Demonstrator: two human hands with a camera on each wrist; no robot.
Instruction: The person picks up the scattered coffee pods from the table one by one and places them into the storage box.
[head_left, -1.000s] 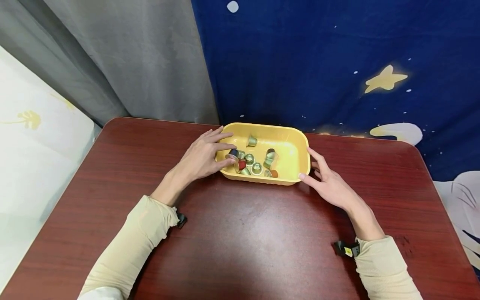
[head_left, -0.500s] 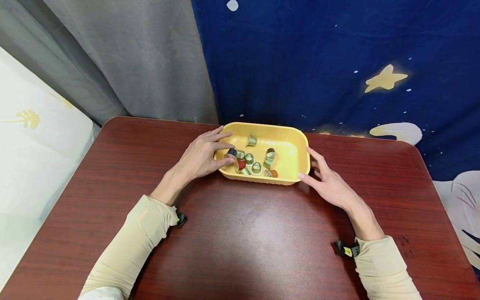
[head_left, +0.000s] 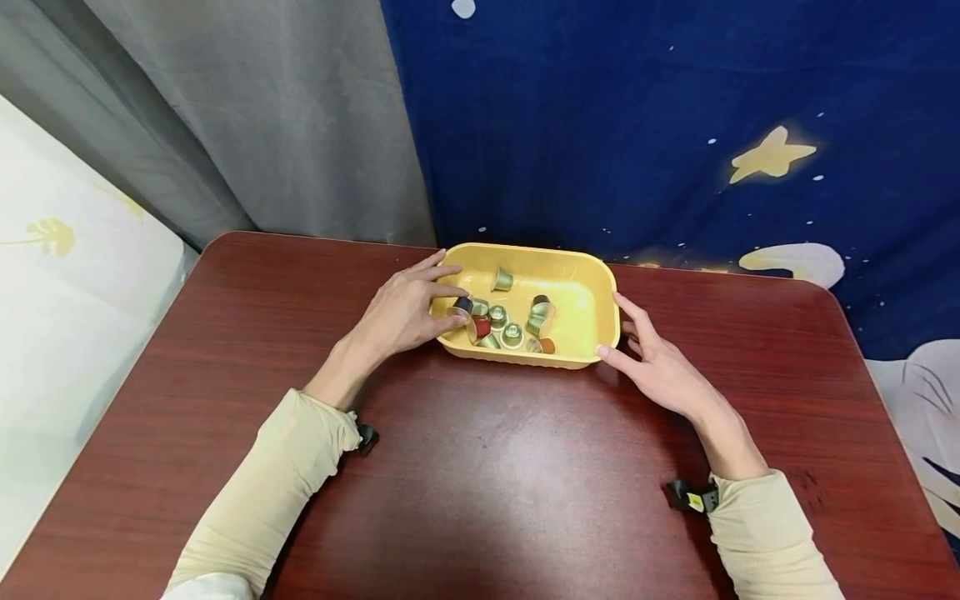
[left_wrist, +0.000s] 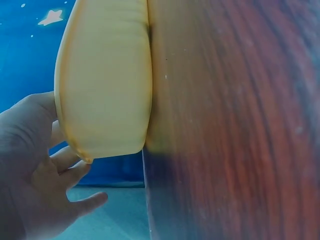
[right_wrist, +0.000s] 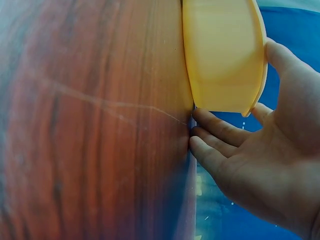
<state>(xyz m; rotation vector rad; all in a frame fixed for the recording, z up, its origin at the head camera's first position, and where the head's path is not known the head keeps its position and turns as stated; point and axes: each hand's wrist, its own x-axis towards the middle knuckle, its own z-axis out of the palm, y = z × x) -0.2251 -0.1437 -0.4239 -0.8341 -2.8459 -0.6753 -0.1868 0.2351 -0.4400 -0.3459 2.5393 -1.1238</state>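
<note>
A yellow plastic tray (head_left: 585, 333) sits on the table and holds several small coffee capsules. Most are green, such as one upright green capsule (head_left: 513, 334); a red capsule (head_left: 481, 327) and a dark capsule (head_left: 462, 305) lie at the left end. My left hand (head_left: 401, 312) rests over the left rim, thumb and fingers reaching over the tray on either side of the dark capsule; a grip on it does not show. At the right end my right hand (head_left: 663, 367) touches the tray, thumb at the near rim corner, extended forefinger along the side. Both wrist views show the tray's outer wall (left_wrist: 107, 80).
The reddish-brown wooden table (head_left: 480, 483) extends in front of the tray and to both sides. Just behind its far edge hang a grey curtain (head_left: 300, 125) and a blue curtain (head_left: 600, 125) with stars.
</note>
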